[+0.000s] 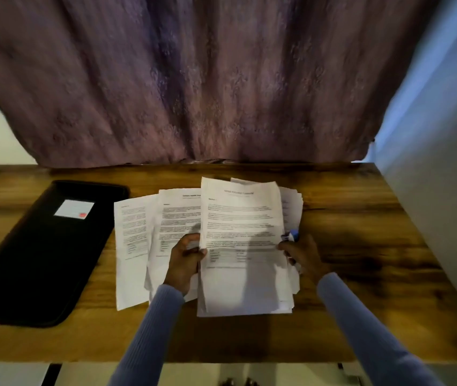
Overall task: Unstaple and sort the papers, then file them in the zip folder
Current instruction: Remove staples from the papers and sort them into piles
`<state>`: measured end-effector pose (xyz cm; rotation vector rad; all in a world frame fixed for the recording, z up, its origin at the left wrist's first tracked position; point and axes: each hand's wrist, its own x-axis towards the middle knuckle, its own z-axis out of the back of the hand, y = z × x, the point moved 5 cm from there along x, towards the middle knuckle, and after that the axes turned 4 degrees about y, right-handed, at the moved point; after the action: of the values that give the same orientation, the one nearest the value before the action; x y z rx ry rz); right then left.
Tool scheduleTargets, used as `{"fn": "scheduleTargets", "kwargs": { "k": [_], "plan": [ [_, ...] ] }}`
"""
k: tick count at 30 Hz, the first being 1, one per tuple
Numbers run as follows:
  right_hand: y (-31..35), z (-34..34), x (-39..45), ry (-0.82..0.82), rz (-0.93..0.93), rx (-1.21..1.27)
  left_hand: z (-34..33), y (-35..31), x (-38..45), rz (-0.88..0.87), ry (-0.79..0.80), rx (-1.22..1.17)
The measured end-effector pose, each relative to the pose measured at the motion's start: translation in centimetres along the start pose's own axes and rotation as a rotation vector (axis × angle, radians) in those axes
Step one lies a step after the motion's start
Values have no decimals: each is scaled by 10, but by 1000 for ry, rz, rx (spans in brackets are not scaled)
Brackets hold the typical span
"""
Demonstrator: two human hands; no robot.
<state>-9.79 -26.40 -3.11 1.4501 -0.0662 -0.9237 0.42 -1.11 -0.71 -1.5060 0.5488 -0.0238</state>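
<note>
Both hands held one printed sheet (242, 240) up: the left hand (187, 259) pinched its edge, the right hand (301, 253) (also gripping a small blue tool (292, 235), likely a staple remover) the other, probably for sorting onto piles (144, 232) beside the closed zip folder (41, 254).

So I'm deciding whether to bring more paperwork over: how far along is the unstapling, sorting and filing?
Partly through. Done: two sheets lie fanned loose on the table. In hand: the left hand and right hand hold a printed stack; the right also grips a small blue and white tool. Left: nothing filed, since the zip folder lies apart.
</note>
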Motion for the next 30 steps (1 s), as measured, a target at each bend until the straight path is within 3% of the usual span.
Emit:
{"fn": "scheduleTargets", "kwargs": {
  "k": [5, 12, 15, 24, 30],
  "plan": [
    [2, 86, -2, -141, 40, 57, -85, -1, 17, 134, 161, -117],
    [-3, 185, -4, -401, 154, -134, -197, 13, 10, 253, 367, -137],
    [-10, 198, -1, -439, 161, -159, -208, 18, 8, 257, 381, -115],
    [-14, 178, 9, -352, 135, -125, -191, 34, 20, 269, 283, -149],
    [-20, 197, 16, -453, 72, -294, -220, 48, 22, 263, 268, 13]
  ]
}}
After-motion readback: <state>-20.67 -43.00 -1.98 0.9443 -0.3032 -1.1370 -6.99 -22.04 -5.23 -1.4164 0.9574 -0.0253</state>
